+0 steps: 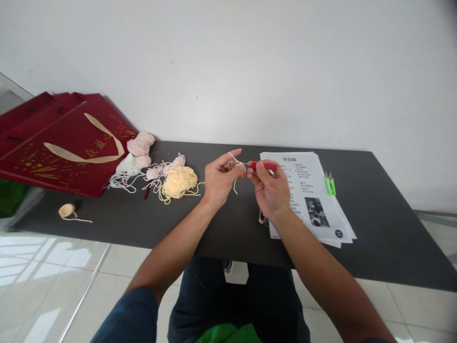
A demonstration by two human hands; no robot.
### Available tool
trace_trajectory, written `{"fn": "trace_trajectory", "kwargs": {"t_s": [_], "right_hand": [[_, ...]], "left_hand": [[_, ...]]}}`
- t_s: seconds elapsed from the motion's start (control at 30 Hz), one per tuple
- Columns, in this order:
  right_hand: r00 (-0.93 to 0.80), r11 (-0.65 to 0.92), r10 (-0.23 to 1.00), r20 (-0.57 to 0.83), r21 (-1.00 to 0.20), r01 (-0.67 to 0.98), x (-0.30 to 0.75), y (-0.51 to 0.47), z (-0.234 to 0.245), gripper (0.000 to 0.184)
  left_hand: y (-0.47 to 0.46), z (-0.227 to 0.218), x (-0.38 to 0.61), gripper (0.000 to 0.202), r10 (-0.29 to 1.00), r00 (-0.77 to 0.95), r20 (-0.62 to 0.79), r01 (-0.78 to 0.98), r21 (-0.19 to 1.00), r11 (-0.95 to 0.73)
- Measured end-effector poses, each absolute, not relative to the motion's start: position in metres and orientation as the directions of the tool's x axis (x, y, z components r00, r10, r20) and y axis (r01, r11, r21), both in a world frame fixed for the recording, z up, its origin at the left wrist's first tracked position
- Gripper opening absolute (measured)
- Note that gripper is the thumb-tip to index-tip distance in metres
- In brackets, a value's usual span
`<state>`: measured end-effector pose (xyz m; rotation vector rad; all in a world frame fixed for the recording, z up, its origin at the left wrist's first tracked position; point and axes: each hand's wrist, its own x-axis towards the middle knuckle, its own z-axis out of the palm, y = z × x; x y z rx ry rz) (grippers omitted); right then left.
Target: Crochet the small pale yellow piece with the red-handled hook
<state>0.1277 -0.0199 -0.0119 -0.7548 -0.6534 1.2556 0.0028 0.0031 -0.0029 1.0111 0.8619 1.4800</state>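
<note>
My left hand (222, 180) is closed on a strand of cream yarn (235, 183), which loops round the raised index finger and hangs below the thumb. A crochet hook (264, 165) with a red handle lies in my right hand (273, 190), pinched between thumb and fingers. Its thin metal tip points left and meets the yarn at my left hand. Something small and orange shows near the left fingertips; I cannot make out what it is. A pale yellow yarn ball (180, 182) rests on the dark table (228, 233), left of my left hand.
Pink yarn (140, 144) and white yarn (125, 169) lie beside dark red gift bags (64, 143) at the left. A small cream crocheted piece (67, 210) sits near the front left edge. Printed sheets (303, 190) and green thread snips (330, 184) are at the right. A wall stands behind.
</note>
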Motion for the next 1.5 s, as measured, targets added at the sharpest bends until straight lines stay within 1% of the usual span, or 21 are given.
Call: {"fn": "trace_trajectory", "kwargs": {"t_s": [0.17,0.23,0.3,0.4,0.43,0.5,0.57,0.63,0.67,0.8,0.87,0.97,1.1,1.33,1.5], "right_hand": [[0.214,0.178,0.974,0.068,-0.815,-0.551,0.126,-0.021,-0.009,0.02],[0.25,0.227,0.962,0.112,-0.835,-0.5,0.125,-0.022,-0.01,0.017],[0.313,0.292,0.934,0.174,-0.875,-0.385,0.123,-0.026,-0.011,0.014],[0.369,0.391,0.871,0.325,-0.913,-0.118,0.121,-0.033,-0.014,0.013],[0.35,0.435,0.849,0.396,-0.9,-0.037,0.122,-0.035,-0.015,0.014],[0.272,0.524,0.808,0.522,-0.849,0.072,0.122,-0.038,-0.016,0.019],[0.219,0.571,0.783,0.582,-0.813,0.116,0.123,-0.04,-0.018,0.024],[0.218,0.564,0.791,0.571,-0.819,0.1,0.123,-0.039,-0.018,0.024],[0.229,0.545,0.807,0.544,-0.836,0.064,0.123,-0.038,-0.018,0.022],[0.283,0.415,0.891,0.355,-0.891,-0.186,0.122,-0.032,-0.018,0.015],[0.28,0.373,0.915,0.291,-0.875,-0.308,0.123,-0.027,-0.018,0.013],[0.243,0.355,0.931,0.273,-0.836,-0.419,0.126,-0.022,-0.015,0.011],[0.251,0.369,0.925,0.286,-0.832,-0.414,0.132,-0.018,-0.012,0.013],[0.253,0.421,0.902,0.351,-0.844,-0.331,0.138,-0.017,-0.013,0.012],[0.267,0.44,0.892,0.365,-0.836,-0.328,0.142,-0.016,-0.012,0.014]], "left_hand": [[0.005,-0.007,0.002,0.041,0.989,-0.075,0.13,-0.374,0.915,-0.149],[0.006,-0.007,0.002,0.041,0.991,-0.061,0.119,-0.39,0.911,-0.133],[0.006,-0.007,0.003,0.041,0.994,-0.05,0.094,-0.425,0.899,-0.107],[0.005,-0.005,0.005,0.044,0.999,-0.042,0.035,-0.524,0.85,-0.052],[0.005,-0.004,0.005,0.045,0.999,-0.035,0.017,-0.563,0.826,-0.034],[0.005,-0.003,0.005,0.047,1.0,-0.013,-0.01,-0.624,0.782,0.0],[0.006,-0.001,0.004,0.046,0.999,0.022,-0.027,-0.646,0.763,0.035],[0.007,0.0,0.001,0.044,0.997,0.064,-0.038,-0.644,0.762,0.07],[0.008,0.0,0.0,0.043,0.996,0.081,-0.037,-0.642,0.763,0.081],[0.01,0.001,-0.004,0.043,0.993,0.116,-0.001,-0.642,0.763,0.076],[0.01,0.002,-0.004,0.043,0.991,0.13,0.018,-0.647,0.759,0.071],[0.009,0.002,-0.003,0.042,0.99,0.135,0.045,-0.642,0.765,0.053],[0.007,0.0,-0.001,0.042,0.99,0.119,0.071,-0.601,0.799,0.015],[0.006,-0.001,-0.001,0.042,0.991,0.122,0.058,-0.56,0.828,0.02],[0.008,-0.001,-0.004,0.042,0.99,0.118,0.071,-0.553,0.833,0.006]]}}
